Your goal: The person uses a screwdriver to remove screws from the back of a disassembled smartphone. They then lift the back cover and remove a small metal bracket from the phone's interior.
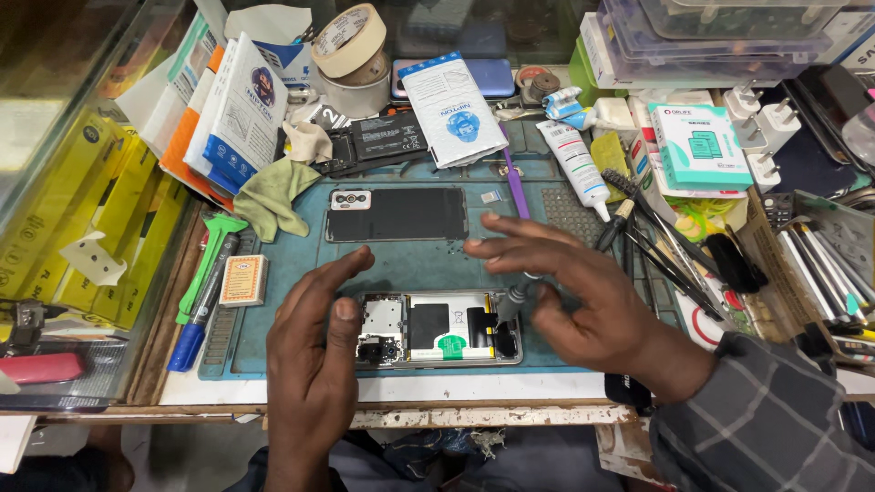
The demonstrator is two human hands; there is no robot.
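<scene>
matt rubber mat (410, 264), glossy phone back (401, 215)

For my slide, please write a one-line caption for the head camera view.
Two bare hands, left hand and right hand, work on an opened smartphone on a teal rubber repair mat.

My left hand (314, 364) is bare, no sleeve showing at the wrist. My right hand (570, 292) is bare too, with a dark grey checked sleeve with thin pale lines at near right.
</scene>
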